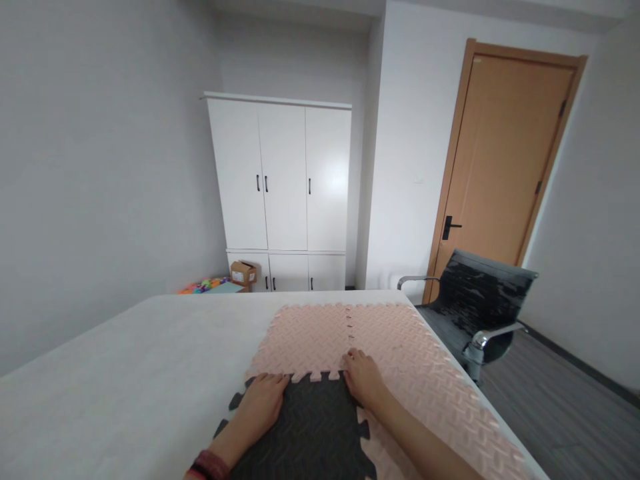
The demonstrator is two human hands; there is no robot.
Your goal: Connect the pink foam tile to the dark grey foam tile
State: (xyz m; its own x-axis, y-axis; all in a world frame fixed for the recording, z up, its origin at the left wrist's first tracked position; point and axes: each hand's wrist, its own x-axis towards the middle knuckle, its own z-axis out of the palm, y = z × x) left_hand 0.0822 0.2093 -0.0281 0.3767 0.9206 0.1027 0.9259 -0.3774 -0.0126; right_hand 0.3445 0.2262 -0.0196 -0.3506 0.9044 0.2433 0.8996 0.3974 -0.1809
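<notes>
On the near part of the white table (125, 373), left hand (263, 400) lies flat, grip spread, on the dark grey foam puzzle mat (310, 433). Right hand (363, 380) presses its far right corner against the pink foam mats (400, 347), fingers spread too.

1. Soft, even daylight fills the room; no lamp or window shows.
2. A pale sheen lies on the tall white three-door cupboard (280, 190).
3. Shadows are faint.
4. Wide-angle distortion bends the orange-brown wooden door (505, 160) and walls towards the edges.
5. Focus is fairly sharp, slightly soft at corners.
</notes>
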